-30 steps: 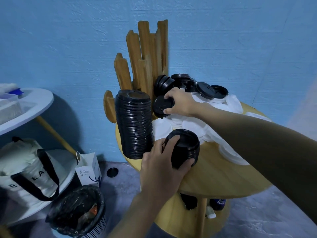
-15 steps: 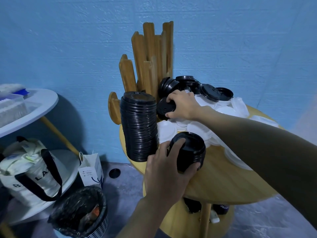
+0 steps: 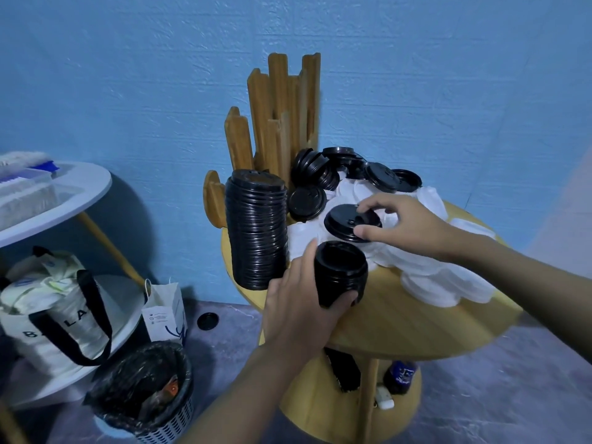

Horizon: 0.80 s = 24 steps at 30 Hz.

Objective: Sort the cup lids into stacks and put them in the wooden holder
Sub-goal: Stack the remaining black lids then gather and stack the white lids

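My left hand [image 3: 298,302] grips a short stack of black lids [image 3: 341,274] at the round wooden table's [image 3: 416,325] front left. Just above it, my right hand [image 3: 400,224] pinches a single black lid [image 3: 344,221] by its rim, held over the white lids [image 3: 426,274] strewn across the tabletop. A tall stack of black lids [image 3: 256,232] stands in the wooden holder [image 3: 282,113] at the table's back left. Loose black lids [image 3: 349,169] lie heaped behind, beside the holder's slats.
A black lid [image 3: 207,321] lies on the grey floor. Below the table's left side stand a bin with a black liner [image 3: 141,392], a small paper bag [image 3: 165,310] and a tote bag [image 3: 54,312]. A white side table [image 3: 64,193] is at the left. A bottle [image 3: 400,376] stands on the lower shelf.
My right hand has lifted one black lid from the pile near the holder and brought it toward me, above the short stack. My left hand keeps holding that stack.
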Tool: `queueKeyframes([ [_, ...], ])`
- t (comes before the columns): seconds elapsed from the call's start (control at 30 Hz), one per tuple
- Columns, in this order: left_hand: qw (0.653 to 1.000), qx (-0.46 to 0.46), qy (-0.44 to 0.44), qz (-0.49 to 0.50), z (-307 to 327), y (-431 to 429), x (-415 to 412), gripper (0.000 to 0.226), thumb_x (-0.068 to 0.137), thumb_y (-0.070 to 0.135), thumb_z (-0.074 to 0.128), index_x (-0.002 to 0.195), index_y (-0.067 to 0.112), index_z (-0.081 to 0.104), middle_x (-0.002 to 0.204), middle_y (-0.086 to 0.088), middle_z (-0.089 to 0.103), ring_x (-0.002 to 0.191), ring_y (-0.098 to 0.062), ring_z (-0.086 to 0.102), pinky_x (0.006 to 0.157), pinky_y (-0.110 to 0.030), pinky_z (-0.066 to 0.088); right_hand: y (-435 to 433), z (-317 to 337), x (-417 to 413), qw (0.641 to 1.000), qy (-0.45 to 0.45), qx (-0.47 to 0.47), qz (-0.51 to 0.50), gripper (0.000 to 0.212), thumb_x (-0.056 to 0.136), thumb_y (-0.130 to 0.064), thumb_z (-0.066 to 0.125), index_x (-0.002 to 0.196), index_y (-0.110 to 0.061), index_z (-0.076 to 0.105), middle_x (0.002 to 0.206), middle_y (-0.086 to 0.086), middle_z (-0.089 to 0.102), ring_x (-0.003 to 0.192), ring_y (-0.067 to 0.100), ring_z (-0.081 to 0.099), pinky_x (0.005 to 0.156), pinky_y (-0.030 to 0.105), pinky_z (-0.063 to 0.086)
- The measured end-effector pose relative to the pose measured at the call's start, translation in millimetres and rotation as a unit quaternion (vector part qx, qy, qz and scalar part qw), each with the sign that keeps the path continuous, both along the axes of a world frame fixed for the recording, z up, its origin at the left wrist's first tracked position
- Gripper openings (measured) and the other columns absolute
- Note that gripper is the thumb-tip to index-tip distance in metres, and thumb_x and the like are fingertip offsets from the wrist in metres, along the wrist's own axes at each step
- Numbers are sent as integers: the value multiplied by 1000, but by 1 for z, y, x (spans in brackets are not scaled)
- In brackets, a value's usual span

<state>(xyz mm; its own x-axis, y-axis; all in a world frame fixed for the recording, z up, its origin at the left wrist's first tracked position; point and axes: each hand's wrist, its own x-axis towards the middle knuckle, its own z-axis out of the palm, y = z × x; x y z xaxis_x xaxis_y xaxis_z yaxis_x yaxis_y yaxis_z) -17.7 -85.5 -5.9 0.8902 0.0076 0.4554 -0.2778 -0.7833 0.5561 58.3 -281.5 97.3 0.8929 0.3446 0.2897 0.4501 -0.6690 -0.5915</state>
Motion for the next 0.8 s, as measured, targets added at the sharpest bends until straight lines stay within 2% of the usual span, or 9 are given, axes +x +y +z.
queueKeyframes([
  [0.1,999,-30,43,8,3,-2,-1,102,83,68,62,158,29,4,152,14,40,137,-14,38,109,-30,24,-1,-1,-20,999,22,-35,29,26,79,-41,75,103,-34,66,112,-19,65,107,-6,56,97,17,40],
  [0.2,997,-42,64,9,3,-3,-1,106,82,68,64,158,29,2,154,14,39,137,-18,38,109,-32,25,5,-6,-29,996,43,-57,60,24,81,-36,76,104,-34,68,113,-19,64,108,-6,55,95,14,41],
  [0.37,997,-43,67,12,4,-3,-2,106,81,68,65,158,30,2,154,12,41,137,-20,39,110,-32,26,17,-10,-29,989,68,-105,73,31,86,-34,71,116,-33,66,121,-18,60,114,-3,52,98,18,38],
  [0.47,997,-41,58,7,3,-2,-1,104,82,66,65,158,30,4,153,12,42,136,-19,40,108,-30,26,24,-9,-30,988,61,-116,76,27,87,-32,70,114,-29,68,115,-15,64,107,0,55,94,19,42],
  [0.57,999,-24,32,4,2,0,-1,97,83,66,64,156,35,10,148,14,45,131,-15,43,100,-25,25,26,-10,-31,988,51,-131,64,32,86,-39,70,115,-27,67,113,-9,64,106,8,57,95,30,46],
  [0.63,1000,-5,8,-3,1,1,-1,83,84,64,62,151,42,19,138,16,49,125,-11,46,96,-23,24,26,-9,-30,985,40,-158,61,37,85,-44,69,117,-27,66,115,-7,64,108,12,57,96,35,45],
  [0.73,1000,10,-11,-2,-2,1,1,66,83,67,59,138,47,29,125,16,52,114,-10,53,95,-26,30,24,-7,-23,979,40,-186,68,36,86,-50,65,116,-30,66,115,-13,64,109,8,55,97,31,43],
  [0.8,1000,15,-13,3,-5,0,3,65,83,69,55,138,45,32,124,16,52,113,-9,53,96,-28,34,23,-6,-16,987,29,-149,57,33,88,-51,61,112,-29,67,114,-16,63,109,3,55,96,27,41],
])
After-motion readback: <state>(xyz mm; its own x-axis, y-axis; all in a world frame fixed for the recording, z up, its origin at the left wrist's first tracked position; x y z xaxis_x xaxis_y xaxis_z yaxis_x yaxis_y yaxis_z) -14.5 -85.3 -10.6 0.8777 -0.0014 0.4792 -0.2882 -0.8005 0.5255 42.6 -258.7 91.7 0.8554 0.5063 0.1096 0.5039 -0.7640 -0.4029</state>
